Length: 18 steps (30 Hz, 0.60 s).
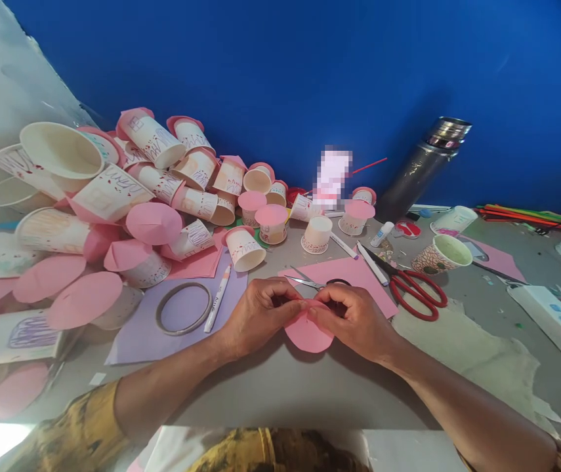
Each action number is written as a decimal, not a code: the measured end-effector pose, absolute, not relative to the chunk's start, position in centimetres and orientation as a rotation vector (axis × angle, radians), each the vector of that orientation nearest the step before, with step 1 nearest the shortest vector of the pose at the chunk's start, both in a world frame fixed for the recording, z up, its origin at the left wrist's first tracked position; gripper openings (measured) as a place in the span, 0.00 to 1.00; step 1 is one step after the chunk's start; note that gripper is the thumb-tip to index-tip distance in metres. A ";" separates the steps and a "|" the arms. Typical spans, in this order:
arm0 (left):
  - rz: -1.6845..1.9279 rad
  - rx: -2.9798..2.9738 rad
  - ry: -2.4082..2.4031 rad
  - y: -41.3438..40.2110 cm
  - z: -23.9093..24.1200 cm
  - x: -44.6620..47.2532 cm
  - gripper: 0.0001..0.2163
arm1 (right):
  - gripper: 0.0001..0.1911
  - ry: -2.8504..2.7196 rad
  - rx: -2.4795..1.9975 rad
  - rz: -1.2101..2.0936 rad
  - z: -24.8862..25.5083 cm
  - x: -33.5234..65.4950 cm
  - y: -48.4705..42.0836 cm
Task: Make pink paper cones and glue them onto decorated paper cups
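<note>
Between my two hands is a pink paper circle point(310, 334), held just above the grey table near its front. My left hand point(264, 309) pinches the circle's upper left edge between thumb and fingers. On the upper right edge, my right hand point(353, 318) grips it the same way, its thumb lying on the paper. The fingertips of both hands nearly meet at the top of the circle. Just beyond them, small scissors point(304, 282) with dark handles lie on a pink sheet point(366, 278), partly hidden by my hands.
Many drawn-on paper cups with pink tops point(155, 223) are heaped at left. A tape roll point(184, 309) and a marker point(218, 298) lie on purple paper point(135, 328). Right are red-handled scissors point(415, 295), a cloth-like sheet point(472, 354), a dark flask point(420, 174) and a power strip point(556, 321).
</note>
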<state>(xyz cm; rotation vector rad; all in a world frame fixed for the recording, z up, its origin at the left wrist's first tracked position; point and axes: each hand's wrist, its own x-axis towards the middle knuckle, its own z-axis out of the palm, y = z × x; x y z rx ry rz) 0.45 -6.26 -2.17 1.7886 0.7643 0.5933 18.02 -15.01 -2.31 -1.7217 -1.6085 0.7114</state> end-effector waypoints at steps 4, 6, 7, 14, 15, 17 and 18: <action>0.583 1.778 0.743 -6.2 -2.2 0.4 0.09 | 0.13 -1.575 -1.695 0.757 -2.2 18.0 -14.9; 0.566 1.761 0.727 -6.2 -2.0 0.5 0.08 | 0.13 -1.517 -1.677 0.821 -2.1 18.2 -14.9; 0.549 1.748 0.720 -6.2 -2.0 0.5 0.07 | 0.13 -1.484 -1.673 0.857 -2.1 18.3 -14.9; 0.473 1.619 0.690 -6.2 -2.1 0.5 0.06 | 0.12 -1.431 -1.688 0.883 -1.8 18.4 -14.8; 0.481 1.603 0.690 -6.2 -2.2 0.5 0.07 | 0.12 -1.438 -1.689 0.875 -1.8 18.4 -14.8; 0.500 1.573 0.690 -6.2 -2.3 0.5 0.08 | 0.12 -1.452 -1.692 0.848 -1.9 18.2 -14.9; 0.509 1.561 0.691 -6.2 -2.4 0.5 0.09 | 0.13 -1.462 -1.691 0.828 -1.9 18.2 -14.9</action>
